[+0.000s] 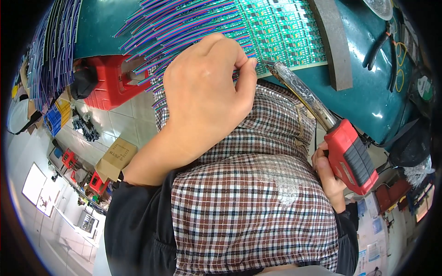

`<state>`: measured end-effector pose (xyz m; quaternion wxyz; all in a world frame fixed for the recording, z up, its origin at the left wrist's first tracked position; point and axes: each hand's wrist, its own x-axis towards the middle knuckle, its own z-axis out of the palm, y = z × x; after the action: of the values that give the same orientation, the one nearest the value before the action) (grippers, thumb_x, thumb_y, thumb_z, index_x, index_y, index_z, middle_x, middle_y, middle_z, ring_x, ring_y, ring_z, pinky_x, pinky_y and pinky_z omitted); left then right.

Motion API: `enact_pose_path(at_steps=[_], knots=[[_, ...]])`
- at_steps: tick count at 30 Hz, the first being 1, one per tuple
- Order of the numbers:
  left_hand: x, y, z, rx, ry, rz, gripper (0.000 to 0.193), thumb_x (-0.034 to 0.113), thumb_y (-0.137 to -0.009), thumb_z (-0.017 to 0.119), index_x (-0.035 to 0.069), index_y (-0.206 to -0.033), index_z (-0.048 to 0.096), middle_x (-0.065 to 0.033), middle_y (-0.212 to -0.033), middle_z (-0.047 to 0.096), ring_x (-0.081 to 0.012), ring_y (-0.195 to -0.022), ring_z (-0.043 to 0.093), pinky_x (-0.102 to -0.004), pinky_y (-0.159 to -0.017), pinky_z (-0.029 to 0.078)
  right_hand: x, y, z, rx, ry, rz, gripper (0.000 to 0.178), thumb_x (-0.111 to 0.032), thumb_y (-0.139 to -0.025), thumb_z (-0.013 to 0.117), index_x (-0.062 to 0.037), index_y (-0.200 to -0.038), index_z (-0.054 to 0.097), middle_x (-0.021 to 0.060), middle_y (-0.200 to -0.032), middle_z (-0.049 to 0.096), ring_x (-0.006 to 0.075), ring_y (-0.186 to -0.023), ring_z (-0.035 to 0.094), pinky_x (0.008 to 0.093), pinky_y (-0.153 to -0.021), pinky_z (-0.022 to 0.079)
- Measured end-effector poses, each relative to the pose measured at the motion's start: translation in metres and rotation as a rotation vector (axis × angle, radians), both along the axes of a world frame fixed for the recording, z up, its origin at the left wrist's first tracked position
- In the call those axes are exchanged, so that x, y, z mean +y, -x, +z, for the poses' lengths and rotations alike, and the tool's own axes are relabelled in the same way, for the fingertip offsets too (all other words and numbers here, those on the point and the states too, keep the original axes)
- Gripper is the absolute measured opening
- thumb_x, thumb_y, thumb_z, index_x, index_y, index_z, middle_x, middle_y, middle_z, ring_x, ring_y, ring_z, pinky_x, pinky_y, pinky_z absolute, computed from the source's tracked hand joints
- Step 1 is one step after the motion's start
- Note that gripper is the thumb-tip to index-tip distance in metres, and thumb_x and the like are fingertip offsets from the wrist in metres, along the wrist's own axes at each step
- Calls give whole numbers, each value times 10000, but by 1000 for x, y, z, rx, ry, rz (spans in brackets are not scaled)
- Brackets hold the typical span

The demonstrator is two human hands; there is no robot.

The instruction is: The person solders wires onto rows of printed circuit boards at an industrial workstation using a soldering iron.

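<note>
A panel of green circuit boards [285,32] lies at the table's near edge, with rows of thin red, blue and green wires [184,23] running off its left side. My left hand [207,83] is closed in a pinch over the near corner of the panel, with coloured wire showing between thumb and forefinger. Its palm hides the wire ends below. In my right hand [329,175] is a soldering iron [350,156] with a red and black handle. The iron's worn metal barrel slants up and left, and its tip is close to the panel's near edge, just right of my left fingertips.
A grey bar [332,46] flanks the panel's right side on the green tabletop [363,96]. Black-handled pliers [380,48] lie farther right. More wires [55,50] hang at the far left, near a red plastic stool [108,83] and a cardboard box [117,156].
</note>
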<state>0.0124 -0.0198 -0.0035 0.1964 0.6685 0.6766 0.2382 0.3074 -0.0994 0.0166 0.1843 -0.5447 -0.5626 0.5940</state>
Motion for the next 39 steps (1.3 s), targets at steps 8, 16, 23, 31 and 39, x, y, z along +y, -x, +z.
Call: enact_pose_path(at_steps=[8, 16, 23, 31, 39], knots=[[-2, 1, -4, 23, -42, -14, 189, 77, -835, 764, 46, -738, 605, -43, -703, 598, -159, -623, 608, -286, -525, 465, 3, 10, 5, 94, 95, -129, 173, 79, -891, 558, 7, -1048, 563, 76, -856, 536, 151, -701, 503, 296, -607, 435], [-2, -1, -4, 32, -67, -18, 192, 75, -830, 766, 51, -733, 602, -45, -698, 599, -174, -611, 601, -301, -538, 466, 3, 9, 4, 65, 58, -94, 153, 90, -870, 547, -12, -980, 520, 79, -837, 510, 149, -667, 472, 298, -589, 418], [-3, -2, -3, 37, -65, -16, 197, 73, -828, 768, 50, -731, 598, -44, -700, 605, -178, -604, 602, -307, -531, 458, 4, 10, 6, 158, 125, -182, 132, 84, -861, 546, -8, -952, 519, 77, -816, 502, 147, -660, 471, 298, -585, 414], [-3, 0, -5, 42, -79, -14, 202, 73, -829, 769, 48, -732, 594, -47, -701, 609, -176, -604, 603, -308, -520, 453, 0, 3, 0, -42, -50, -12, 159, 102, -860, 525, 11, -990, 537, 83, -854, 533, 153, -706, 512, 297, -608, 434], [-4, -1, -4, 49, -62, -14, 200, 82, -835, 768, 53, -735, 598, -52, -694, 597, -185, -597, 594, -315, -509, 443, 6, 12, 6, 135, 78, -159, 88, 33, -886, 551, -12, -928, 488, 76, -774, 471, 139, -610, 425, 289, -543, 400]])
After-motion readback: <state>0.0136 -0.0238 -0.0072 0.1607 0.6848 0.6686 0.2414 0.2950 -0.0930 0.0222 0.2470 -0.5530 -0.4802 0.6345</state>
